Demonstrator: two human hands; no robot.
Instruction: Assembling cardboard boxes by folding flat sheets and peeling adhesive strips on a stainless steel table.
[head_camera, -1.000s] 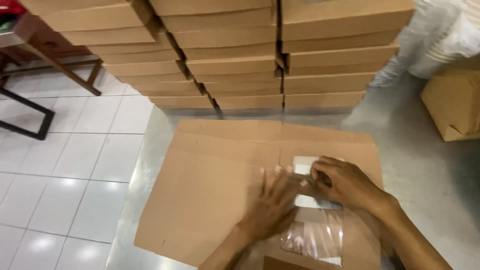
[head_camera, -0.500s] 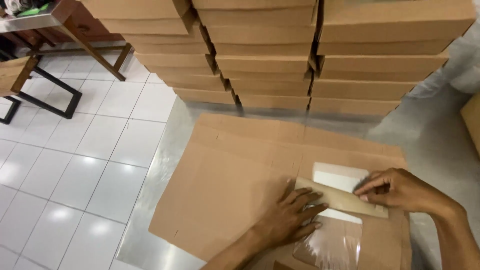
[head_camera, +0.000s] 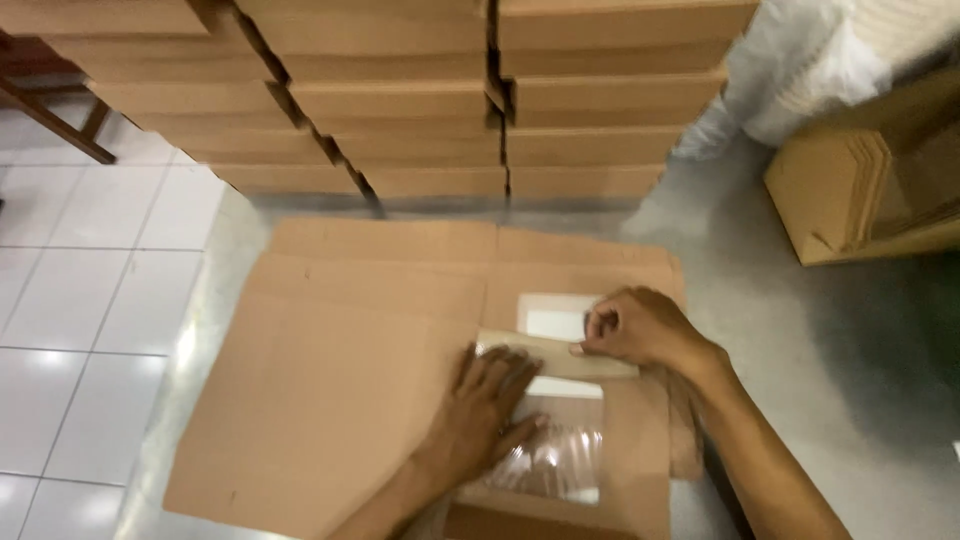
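Right now: cardboard strip (head_camera: 545, 352) btwn both hands

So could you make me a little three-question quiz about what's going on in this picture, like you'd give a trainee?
1. True or false: the left hand lies flat with fingers spread on the flattened cardboard sheet.
2. What does the right hand pinch? A) a roll of tape B) the end of a narrow cardboard strip C) a knife
3. What stands behind the sheet, at the top of the view?

Key
1. True.
2. B. The strip lies across the clear plastic window cut into the sheet.
3. Tall stacks of flat cardboard, side by side.
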